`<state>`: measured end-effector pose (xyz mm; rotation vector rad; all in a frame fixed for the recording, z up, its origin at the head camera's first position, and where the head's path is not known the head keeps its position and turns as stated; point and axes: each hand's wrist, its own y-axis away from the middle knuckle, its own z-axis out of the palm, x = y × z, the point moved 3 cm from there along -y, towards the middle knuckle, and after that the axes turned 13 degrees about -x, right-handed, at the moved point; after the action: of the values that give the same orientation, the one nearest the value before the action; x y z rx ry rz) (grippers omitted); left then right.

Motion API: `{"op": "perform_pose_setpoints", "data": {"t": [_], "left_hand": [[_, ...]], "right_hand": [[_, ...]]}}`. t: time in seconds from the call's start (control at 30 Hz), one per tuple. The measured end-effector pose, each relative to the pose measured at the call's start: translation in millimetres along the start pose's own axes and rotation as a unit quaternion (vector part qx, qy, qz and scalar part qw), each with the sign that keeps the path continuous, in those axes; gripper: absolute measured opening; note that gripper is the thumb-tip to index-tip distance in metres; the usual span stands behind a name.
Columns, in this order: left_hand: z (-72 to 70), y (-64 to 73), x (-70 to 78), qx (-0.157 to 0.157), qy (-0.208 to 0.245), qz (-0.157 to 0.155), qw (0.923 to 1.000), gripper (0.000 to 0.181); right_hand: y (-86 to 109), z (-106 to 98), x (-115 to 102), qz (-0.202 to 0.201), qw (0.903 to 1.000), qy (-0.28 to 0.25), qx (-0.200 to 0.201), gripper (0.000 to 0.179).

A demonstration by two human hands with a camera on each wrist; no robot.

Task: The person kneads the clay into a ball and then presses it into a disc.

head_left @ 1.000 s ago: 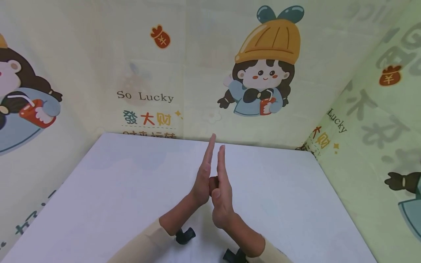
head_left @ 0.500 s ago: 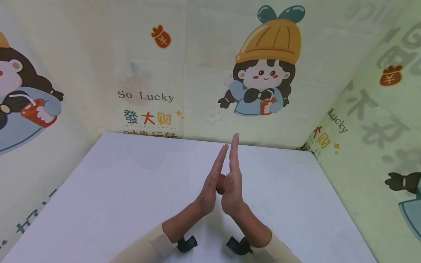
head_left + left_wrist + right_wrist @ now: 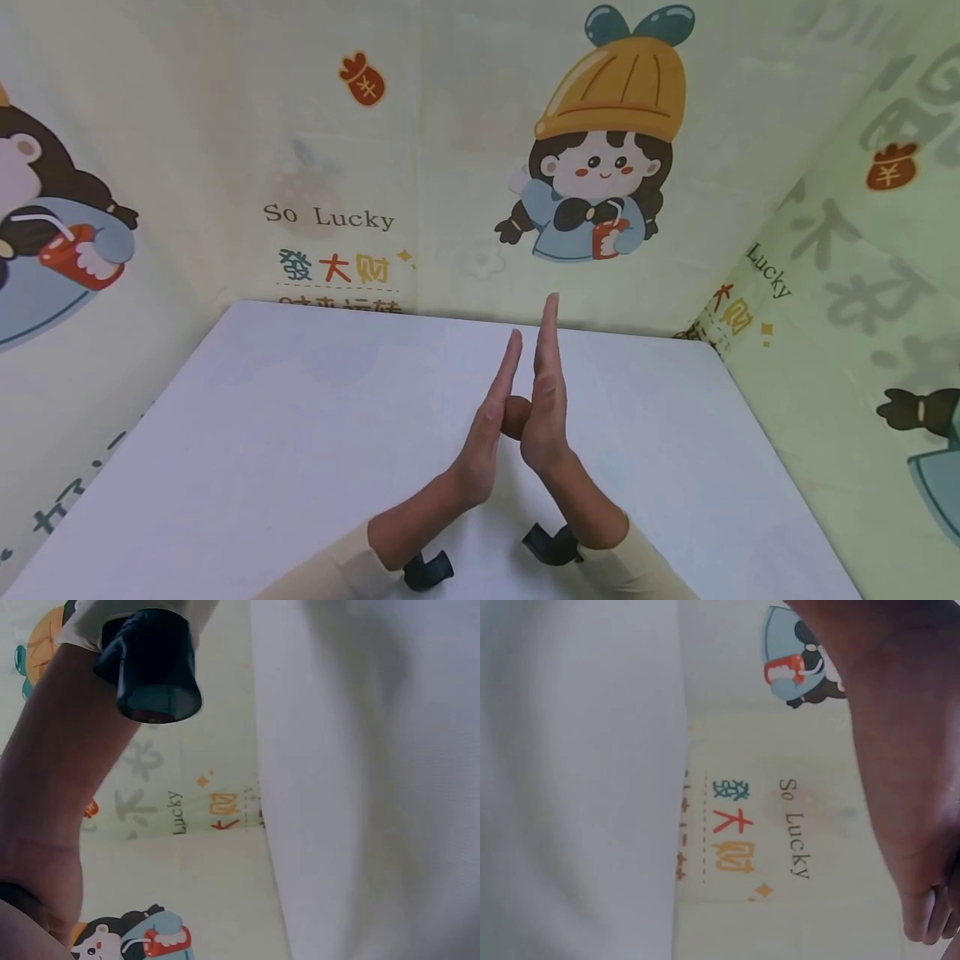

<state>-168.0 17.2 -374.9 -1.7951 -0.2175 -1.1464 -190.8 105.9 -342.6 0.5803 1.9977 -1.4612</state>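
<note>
A person in cream long sleeves [image 3: 333, 562] holds a small, round, dark-brown lump [image 3: 516, 418] between two flat palms, just right of the centre of the head view and above a smooth white tabletop [image 3: 300, 433]. The left hand [image 3: 489, 429] is spread flat with fingers straight and pointing up, its palm against the lump's left side. The right hand [image 3: 549, 404] is likewise extended, reaching higher in the frame, its palm against the lump's right side; neither hand's fingers curl round it. Black wrist-worn devices [image 3: 429, 572] show under both forearms at the bottom centre. A pale printed cloth [image 3: 465, 100] fills the background, with a cartoon girl in a yellow hat [image 3: 607, 158] at the upper right.
</note>
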Motion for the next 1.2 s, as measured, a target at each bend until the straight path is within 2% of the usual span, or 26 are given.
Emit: {"op": "perform_pose_setpoints", "data": {"t": [0.13, 0.33, 0.6, 0.9, 1.2], "left_hand": [[1.1, -1.6, 4.5, 0.005, -0.007, 0.009, 0.9999, 0.065], [0.0, -4.0, 12.7, 0.019, -0.005, 0.002, 0.9998, 0.067], [-6.5, -6.8, 13.2, 0.038, -0.009, 0.005, 0.9992, 0.072], [-18.8, -9.6, 12.6, 0.063, -0.012, 0.01, 0.9979, 0.07], [-38.8, -19.4, 11.6, 0.099, -0.019, 0.026, 0.9945, 0.066]], "right_hand": [[3.6, 1, 5, 0.006, 0.9998, -0.015, -0.007, 0.087], [9.8, 5, 11, 0.007, 0.9991, -0.034, -0.023, 0.087], [16.1, 13, 15, -0.006, 0.9985, -0.041, -0.037, 0.085], [20.6, 20, 19, 0.011, 0.9957, -0.074, -0.055, 0.068], [23.8, 32, 17, -0.012, 0.9955, -0.056, -0.076, 0.064]]}}
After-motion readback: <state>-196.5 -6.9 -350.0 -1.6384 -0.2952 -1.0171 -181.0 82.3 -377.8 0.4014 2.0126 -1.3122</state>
